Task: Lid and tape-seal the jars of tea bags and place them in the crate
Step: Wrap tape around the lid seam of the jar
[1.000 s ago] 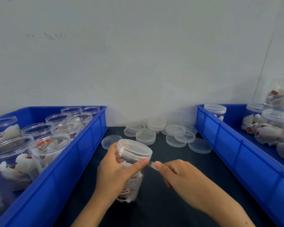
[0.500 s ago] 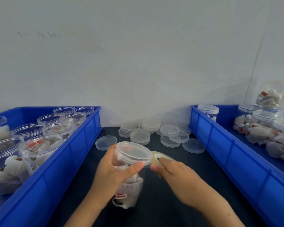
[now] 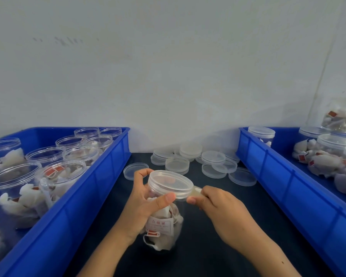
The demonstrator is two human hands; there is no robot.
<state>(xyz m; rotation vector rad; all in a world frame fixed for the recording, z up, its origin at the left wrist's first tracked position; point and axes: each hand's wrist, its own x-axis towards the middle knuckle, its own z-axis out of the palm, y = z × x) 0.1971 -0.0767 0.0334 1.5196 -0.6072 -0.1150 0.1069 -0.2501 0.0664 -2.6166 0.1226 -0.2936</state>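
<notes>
Clear tape (image 3: 196, 191) bridges lid rim (image 3: 185, 193) and right hand (image 3: 218, 206) — pinched there, just right of the upright jar (image 3: 164, 222) the left hand (image 3: 146, 198) grips.

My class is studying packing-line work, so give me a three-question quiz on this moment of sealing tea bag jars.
1. True or false: the jar gripped by the left hand already wears its lid.
2. Multiple choice: the right hand pinches A) a tea bag, B) a strip of clear tape, C) a spare lid.
3. Fill in: the open, unlidded jars stand in the ___ blue crate.

Key: 1 true; 2 B; 3 left.
</notes>
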